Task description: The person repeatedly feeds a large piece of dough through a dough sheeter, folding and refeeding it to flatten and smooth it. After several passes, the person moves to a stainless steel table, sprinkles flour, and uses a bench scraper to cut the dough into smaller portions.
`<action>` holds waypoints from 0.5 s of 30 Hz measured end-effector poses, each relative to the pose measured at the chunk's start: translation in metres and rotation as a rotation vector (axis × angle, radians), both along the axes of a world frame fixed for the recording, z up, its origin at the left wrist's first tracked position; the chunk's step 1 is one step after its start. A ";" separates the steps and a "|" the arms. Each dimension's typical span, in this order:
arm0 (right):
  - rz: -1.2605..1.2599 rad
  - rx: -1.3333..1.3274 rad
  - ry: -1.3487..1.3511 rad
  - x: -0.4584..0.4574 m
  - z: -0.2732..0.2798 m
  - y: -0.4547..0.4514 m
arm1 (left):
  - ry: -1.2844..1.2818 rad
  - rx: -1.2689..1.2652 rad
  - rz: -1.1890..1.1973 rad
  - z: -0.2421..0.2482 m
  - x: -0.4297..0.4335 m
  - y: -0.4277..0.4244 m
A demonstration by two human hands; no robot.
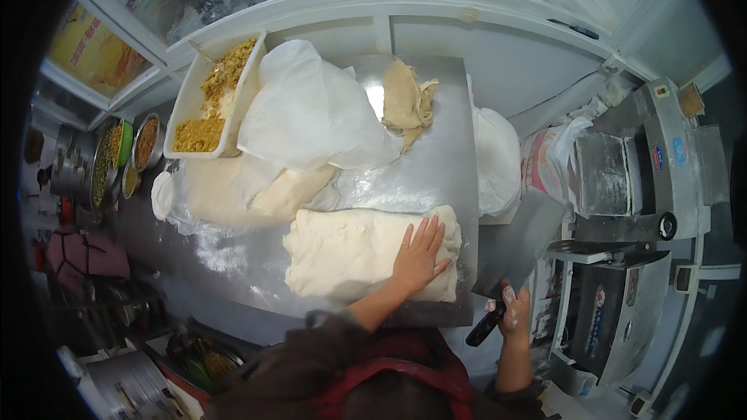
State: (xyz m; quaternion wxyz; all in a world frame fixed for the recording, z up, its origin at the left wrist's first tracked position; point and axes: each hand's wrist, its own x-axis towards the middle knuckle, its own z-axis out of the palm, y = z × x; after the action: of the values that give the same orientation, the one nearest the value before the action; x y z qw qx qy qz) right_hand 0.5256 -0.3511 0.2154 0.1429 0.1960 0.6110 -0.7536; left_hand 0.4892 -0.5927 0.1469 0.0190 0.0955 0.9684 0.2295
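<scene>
My left hand (419, 256) rests palm down on the right part of a large slab of dough (341, 251), fingers spread. The slab is pale, thick and roughly rectangular, lying on a steel worktable (227, 268) near its front right corner. Off the table's right edge, my right hand (513, 309) grips the black handle of a broad-bladed cleaver (522, 245). Its blade points up and to the right, apart from the dough. Behind the slab lies more dough (292, 192), partly under a white sheet (315, 105).
A white tub (216, 151) of yellow crumbly filling stands at the back left. A tan cloth (402, 96) lies at the back right. Bowls of ingredients (147, 143) line the left side. White sacks (496, 157) and a metal machine (642, 163) stand to the right.
</scene>
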 end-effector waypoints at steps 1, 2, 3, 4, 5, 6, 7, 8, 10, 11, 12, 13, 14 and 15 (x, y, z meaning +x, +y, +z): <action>-0.091 -0.010 -0.044 0.002 0.003 0.002 | -0.012 -0.014 -0.001 -0.007 -0.008 0.006; -0.177 -0.020 -0.088 0.005 0.006 0.003 | -0.024 -0.028 0.002 -0.014 -0.015 0.012; -0.264 -0.026 -0.154 0.016 0.004 0.005 | -0.024 -0.026 -0.034 -0.020 -0.018 0.017; -0.161 -0.015 -0.067 0.015 -0.002 0.010 | -0.015 -0.039 -0.055 -0.020 -0.028 0.015; -0.138 -0.014 -0.076 0.016 -0.005 0.014 | -0.007 -0.052 -0.071 -0.020 -0.031 0.014; -0.123 -0.014 -0.069 0.015 -0.001 0.012 | 0.013 0.018 -0.068 -0.017 -0.032 0.013; -0.101 -0.013 -0.063 0.014 0.001 0.008 | -0.177 0.153 -0.078 -0.016 -0.035 0.002; -0.087 -0.032 -0.061 0.014 0.000 0.003 | -0.365 0.294 -0.079 -0.015 -0.041 -0.014; -0.042 0.011 -0.048 0.023 -0.022 0.020 | -0.484 0.497 -0.059 0.038 -0.047 -0.043; -0.004 0.026 -0.041 0.021 -0.031 0.017 | -0.350 0.477 -0.022 0.061 -0.036 -0.054; -0.016 0.114 -0.033 0.017 -0.015 0.002 | -0.223 0.442 0.030 0.076 -0.019 -0.068; -0.014 0.121 -0.020 0.012 -0.010 -0.011 | -0.091 0.393 0.081 0.086 -0.002 -0.084; -0.006 0.119 -0.006 0.009 -0.011 -0.021 | -0.006 0.428 0.149 0.083 0.018 -0.103; -0.004 0.121 0.013 0.006 -0.012 -0.032 | -0.036 0.468 0.308 0.079 0.041 -0.124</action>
State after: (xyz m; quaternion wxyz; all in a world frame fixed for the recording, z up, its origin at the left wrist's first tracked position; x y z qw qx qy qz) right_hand 0.5319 -0.3826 0.2038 0.1255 0.2007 0.6558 -0.7169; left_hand 0.5303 -0.7169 0.2259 -0.0214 -0.0552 0.8918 0.4486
